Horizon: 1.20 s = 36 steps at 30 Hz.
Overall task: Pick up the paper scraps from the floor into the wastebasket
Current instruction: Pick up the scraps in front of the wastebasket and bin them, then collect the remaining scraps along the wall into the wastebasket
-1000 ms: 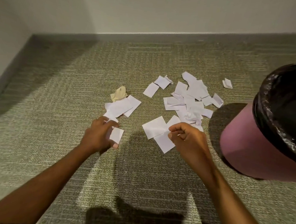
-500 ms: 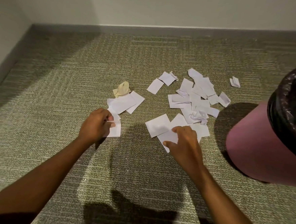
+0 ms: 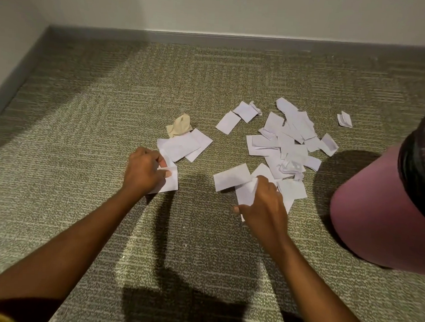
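— Hunting for what's cut off first: how much of the wastebasket (image 3: 369, 209) shows?
— Only its near side. The pink wall and the black liner (image 3: 423, 150) run off the right edge, and the inside is not visible. It stands on the carpet (image 3: 83, 126), just right of the paper scraps (image 3: 283, 145)
— Can you count the scraps?
— No. The white pieces overlap in a heap on the floor. One folded bit (image 3: 344, 119) lies apart, nearer the basket, and a tan crumpled piece (image 3: 179, 128) touches a smaller group to the left
— What is the left hand (image 3: 144, 172) doing?
— Its fingers are curled, with the thumb pressed down on a white scrap (image 3: 172, 183), pinching it. The other fingertips hide under the knuckles
— And the right hand (image 3: 263, 207)?
— It is curled round a second scrap (image 3: 247, 193), which buckles up out of the grip. The thumb points left, low by the carpet, and the hand covers the paper's right side
— Are the held pieces off the floor?
— I cannot tell
— Anything else unclear?
— Both forearms leave the bottom edge, with dark shadow between them
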Available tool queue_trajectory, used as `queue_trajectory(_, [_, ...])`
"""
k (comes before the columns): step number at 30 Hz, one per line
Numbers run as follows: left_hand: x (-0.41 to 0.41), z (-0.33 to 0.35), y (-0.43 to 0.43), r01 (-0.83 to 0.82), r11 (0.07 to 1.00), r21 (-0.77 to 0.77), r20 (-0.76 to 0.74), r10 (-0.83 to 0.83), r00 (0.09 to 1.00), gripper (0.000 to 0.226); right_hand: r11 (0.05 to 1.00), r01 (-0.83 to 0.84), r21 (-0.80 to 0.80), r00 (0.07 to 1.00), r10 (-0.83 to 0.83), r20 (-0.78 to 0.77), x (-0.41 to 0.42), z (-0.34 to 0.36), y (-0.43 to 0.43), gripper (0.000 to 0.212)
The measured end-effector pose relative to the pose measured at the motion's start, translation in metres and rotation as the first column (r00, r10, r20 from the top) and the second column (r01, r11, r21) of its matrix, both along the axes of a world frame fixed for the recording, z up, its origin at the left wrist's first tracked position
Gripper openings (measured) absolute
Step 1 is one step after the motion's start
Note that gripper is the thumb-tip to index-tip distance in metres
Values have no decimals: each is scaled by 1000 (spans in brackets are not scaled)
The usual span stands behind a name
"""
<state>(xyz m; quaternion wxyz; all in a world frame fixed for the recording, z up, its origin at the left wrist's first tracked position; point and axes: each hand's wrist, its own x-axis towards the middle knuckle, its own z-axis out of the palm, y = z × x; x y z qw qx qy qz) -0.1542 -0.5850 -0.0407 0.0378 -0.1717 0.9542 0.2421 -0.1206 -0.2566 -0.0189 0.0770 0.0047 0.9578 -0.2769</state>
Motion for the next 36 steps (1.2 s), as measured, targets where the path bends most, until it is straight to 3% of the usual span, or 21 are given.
queue_trajectory(3, [-2, 3, 0, 1, 1000, -14, 15, 0, 1000, 31, 998, 54, 22, 994, -56, 89, -2, 9, 6, 68])
queue_trajectory(8, [-7, 4, -4, 9, 997, -81, -16, -11, 1000, 31, 978, 155, 138, 974, -174, 143, -10, 26, 22, 66])
queue_trajectory(10, [-10, 4, -6, 12, 993, -119, -22, -15, 1000, 30, 973, 209, 93, 967, -220, 130, -16, 31, 28, 65])
queue_trajectory(13, [-13, 6, -5, 3, 991, -135, -18, -5, 1000, 30, 964, 248, -98, 961, -231, 153, -30, 32, 31, 64])
queue_trajectory(16, [-14, 10, -3, -15, 990, -140, 10, 16, 1000, 30, 968, 131, -214, 981, -95, 170, -43, 29, 19, 57])
queue_trajectory(21, [-11, 11, 0, -66, 998, -22, 37, 67, 997, 37, 992, -102, -68, 990, 108, 95, -64, 19, -9, 52])
queue_trajectory(28, [-3, 11, 3, -112, 994, 14, 31, 112, 993, 33, 940, -313, 137, 947, 297, 126, -77, 15, -29, 83])
queue_trajectory(33, [4, 12, 9, -90, 996, -11, 16, 90, 996, 24, 952, -301, 59, 945, 290, 148, -81, 18, -33, 97])
queue_trajectory(36, [6, 14, 9, -78, 997, -24, 24, 79, 997, 24, 934, -342, 103, 932, 323, 165, -84, 20, -33, 105])
